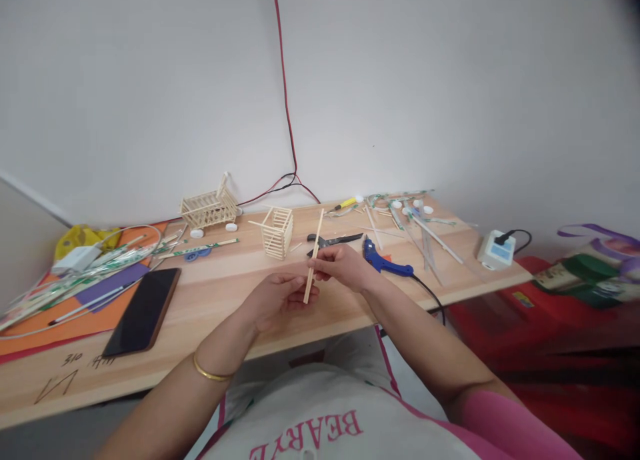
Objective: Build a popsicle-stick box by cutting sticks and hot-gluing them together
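Note:
Pale wooden chopsticks [319,228], seemingly a pair lying side by side, stand tilted above the table in front of me. My right hand [345,267] pinches them near the middle between thumb and fingers. Around their lower part, my left hand [280,299] is closed, thumb on top and fingertips behind. Just beyond my hands is a small open frame [277,233] built of wooden sticks. A black-handled knife or scissors [345,239] lies behind the chopsticks, partly hidden. Right of my right hand rests a blue hot glue gun [387,263] with a black cord.
A stick-built cart [207,209] with white wheels stands at the back left. A phone [143,311] lies left, beside coloured paper [43,323] and wrappers. Clear glue sticks [430,240], a yellow cutter [345,205] and a white power adapter [497,250] are on the right.

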